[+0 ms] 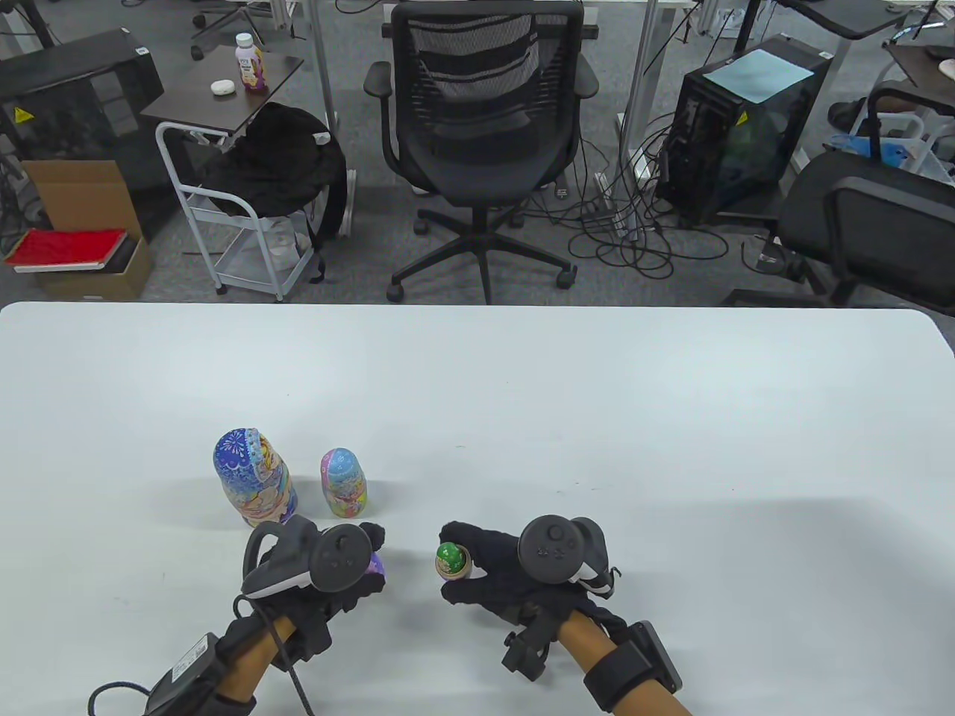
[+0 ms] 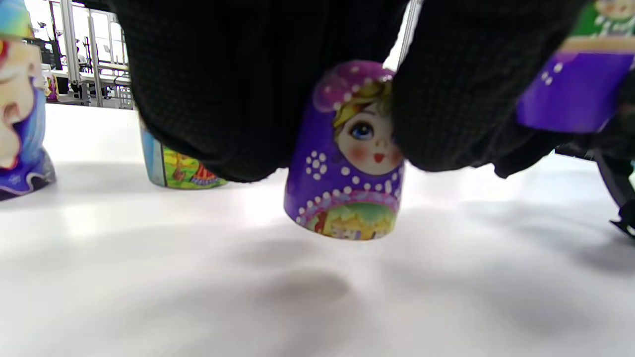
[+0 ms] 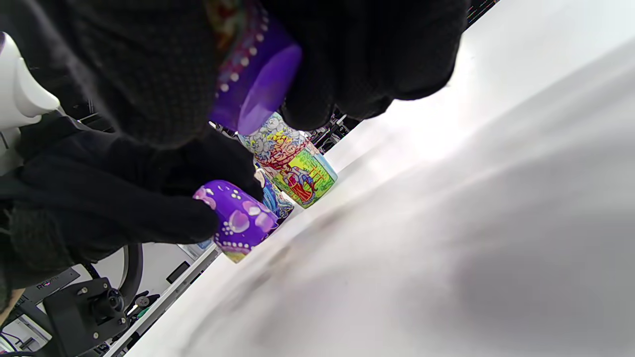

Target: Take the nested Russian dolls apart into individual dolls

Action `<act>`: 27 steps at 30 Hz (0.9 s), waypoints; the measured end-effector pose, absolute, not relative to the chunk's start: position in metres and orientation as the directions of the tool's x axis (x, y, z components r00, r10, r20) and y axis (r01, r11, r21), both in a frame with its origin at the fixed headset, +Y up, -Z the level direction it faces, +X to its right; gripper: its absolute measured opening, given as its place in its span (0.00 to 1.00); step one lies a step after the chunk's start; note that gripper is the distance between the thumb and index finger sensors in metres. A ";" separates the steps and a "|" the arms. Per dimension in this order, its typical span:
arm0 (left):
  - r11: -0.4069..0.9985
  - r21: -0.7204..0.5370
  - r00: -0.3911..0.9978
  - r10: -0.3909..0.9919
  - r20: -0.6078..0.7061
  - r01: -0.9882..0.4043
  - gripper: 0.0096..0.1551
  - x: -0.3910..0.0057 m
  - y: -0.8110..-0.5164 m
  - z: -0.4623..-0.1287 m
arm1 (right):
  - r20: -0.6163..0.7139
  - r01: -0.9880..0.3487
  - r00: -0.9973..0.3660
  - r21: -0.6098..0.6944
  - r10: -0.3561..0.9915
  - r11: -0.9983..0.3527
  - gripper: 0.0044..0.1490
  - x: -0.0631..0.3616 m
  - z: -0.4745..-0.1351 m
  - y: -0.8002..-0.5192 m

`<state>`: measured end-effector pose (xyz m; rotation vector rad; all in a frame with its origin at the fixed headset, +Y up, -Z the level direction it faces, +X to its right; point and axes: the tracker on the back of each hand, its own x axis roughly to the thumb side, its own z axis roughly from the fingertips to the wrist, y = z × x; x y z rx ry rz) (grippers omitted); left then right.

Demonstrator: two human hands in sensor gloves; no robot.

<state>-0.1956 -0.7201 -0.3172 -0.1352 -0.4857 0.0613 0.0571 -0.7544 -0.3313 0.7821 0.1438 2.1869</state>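
Office floor beyond, with a black mesh chair (image 1: 481, 112), a computer tower (image 1: 735, 127) among cables, a small side table carrying a bottle (image 1: 250, 62). In front, a wide white table (image 1: 522, 388).

Landmark: the largest doll (image 1: 252, 477), blue and floral, upright on the white table toward the left. Just to its right, apart from it, a smaller pink-and-blue doll (image 1: 345, 483), also upright; both seen again in the left wrist view at the left edge (image 2: 20, 99) and behind the glove (image 2: 178, 171).

Nearer the camera than the largest doll and slightly right: left hand (image 1: 328, 570) in a black glove, tracker on its back, fingers closed around a purple doll top (image 2: 349, 153), painted face outward, open lower rim lifted a little above the table, a shadow beneath it. Same piece at the centre-left of the right wrist view (image 3: 238, 220).

Farther right of the largest doll: right hand (image 1: 507, 570), gloved, fingers clasping a purple doll base (image 3: 255, 87) with a small green doll (image 1: 451, 556) sitting in it, head poking out toward the left hand. The 2 hands near each other, not touching.
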 end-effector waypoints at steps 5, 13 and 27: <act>0.986 -0.162 0.890 0.052 0.454 0.025 0.37 -0.194 -0.731 -0.320 | 0.493 -0.644 -0.499 0.341 0.713 -0.685 0.51 0.057 -0.331 -0.754; 0.988 -0.151 0.894 0.041 0.446 0.030 0.40 -0.195 -0.732 -0.320 | 0.492 -0.643 -0.498 0.343 0.714 -0.685 0.51 0.056 -0.331 -0.755; 0.912 0.098 0.709 0.238 0.664 -0.398 0.39 -0.154 -0.696 -0.288 | 0.507 -0.624 -0.510 0.338 0.695 -0.705 0.51 0.053 -0.329 -0.755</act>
